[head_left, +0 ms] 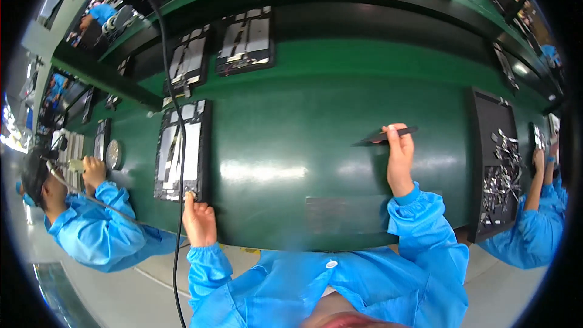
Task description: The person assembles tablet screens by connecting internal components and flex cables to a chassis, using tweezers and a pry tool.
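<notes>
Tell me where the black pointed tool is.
Head view, right of centre: the black pointed tool is in the person's right hand, over the green tabletop, left of the black tray.

Opened tablet-like device [193, 146]: left hand [200, 222] at its lower edge; right hand [399, 155], holding black tweezers [407, 131], well rightward; black parts tray [489, 118] farther right

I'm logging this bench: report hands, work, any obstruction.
Left hand at near edge of opened tablet. Right hand holding black tweezers, apart from tablet. Black cable crossing view of tablet.
</notes>
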Action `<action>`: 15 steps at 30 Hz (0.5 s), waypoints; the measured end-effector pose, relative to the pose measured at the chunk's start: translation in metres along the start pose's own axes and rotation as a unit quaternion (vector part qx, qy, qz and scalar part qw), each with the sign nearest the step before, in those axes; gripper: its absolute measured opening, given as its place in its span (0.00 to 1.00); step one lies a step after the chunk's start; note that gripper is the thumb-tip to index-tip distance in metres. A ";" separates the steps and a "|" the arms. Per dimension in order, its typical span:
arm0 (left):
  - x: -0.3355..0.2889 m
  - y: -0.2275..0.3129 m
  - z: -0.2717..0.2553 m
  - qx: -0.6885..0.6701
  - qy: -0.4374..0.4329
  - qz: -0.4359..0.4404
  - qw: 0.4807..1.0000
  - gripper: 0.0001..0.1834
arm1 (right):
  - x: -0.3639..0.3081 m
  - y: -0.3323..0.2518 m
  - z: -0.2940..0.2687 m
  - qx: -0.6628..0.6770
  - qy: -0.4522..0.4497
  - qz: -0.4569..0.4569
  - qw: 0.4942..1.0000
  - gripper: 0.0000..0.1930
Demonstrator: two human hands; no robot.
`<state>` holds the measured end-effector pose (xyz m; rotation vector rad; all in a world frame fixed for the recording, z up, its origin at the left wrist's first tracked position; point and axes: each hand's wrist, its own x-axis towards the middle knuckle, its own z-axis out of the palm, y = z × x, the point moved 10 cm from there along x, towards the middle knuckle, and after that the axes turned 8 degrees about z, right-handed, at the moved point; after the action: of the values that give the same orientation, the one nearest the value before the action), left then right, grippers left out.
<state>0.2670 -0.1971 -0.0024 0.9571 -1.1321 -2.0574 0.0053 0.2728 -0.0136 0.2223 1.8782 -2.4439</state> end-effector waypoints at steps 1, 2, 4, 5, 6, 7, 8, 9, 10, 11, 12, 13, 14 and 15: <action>-0.004 0.004 -0.009 0.018 0.047 0.020 0.999 0.07 | -0.001 -0.001 0.002 0.006 0.007 -0.002 1.000 0.06; -0.009 0.009 -0.017 0.037 0.093 0.041 0.994 0.09 | -0.003 0.000 0.000 -0.001 0.012 -0.004 1.000 0.06; -0.021 0.025 -0.029 0.066 0.142 0.110 0.982 0.14 | -0.003 -0.002 -0.001 0.003 0.010 0.005 1.000 0.07; -0.032 0.050 -0.026 0.161 0.165 0.214 0.949 0.19 | -0.003 -0.003 -0.003 0.004 0.013 0.005 1.000 0.07; -0.038 0.047 -0.019 0.162 0.163 0.214 0.949 0.19 | -0.003 -0.003 -0.003 0.000 0.010 0.005 1.000 0.07; -0.046 0.058 0.000 0.247 0.127 0.290 0.916 0.20 | -0.003 -0.003 -0.002 -0.004 0.007 0.004 1.000 0.08; -0.054 0.067 0.019 0.328 0.089 0.363 0.868 0.21 | -0.001 -0.003 -0.002 -0.003 0.010 0.004 1.000 0.08; -0.049 0.055 0.039 0.359 -0.033 0.394 0.846 0.21 | -0.002 -0.002 0.002 -0.003 -0.007 0.011 1.000 0.09; -0.065 0.047 0.117 0.478 -0.205 0.456 0.722 0.23 | -0.003 0.000 0.000 -0.008 -0.014 0.016 1.000 0.10; -0.064 0.027 0.169 0.547 -0.275 0.400 0.682 0.25 | -0.001 0.001 -0.008 -0.014 -0.002 0.014 1.000 0.10; -0.063 0.018 0.207 0.541 -0.318 0.438 0.644 0.28 | 0.000 0.002 -0.011 -0.025 0.003 0.019 1.000 0.11; -0.054 0.010 0.237 0.539 -0.356 0.451 0.616 0.29 | 0.002 0.004 -0.015 -0.035 0.010 0.023 0.999 0.12; -0.034 0.007 0.254 0.509 -0.370 0.461 0.626 0.28 | 0.001 0.003 -0.013 -0.034 0.012 0.024 0.999 0.12; -0.004 0.002 0.272 0.521 -0.360 0.470 0.615 0.26 | 0.001 0.001 -0.011 -0.028 0.008 0.025 0.999 0.12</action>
<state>0.0482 -0.0744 0.1035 -0.2853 -2.6243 -0.6791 0.0056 0.2834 -0.0175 0.2848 1.9189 -2.3613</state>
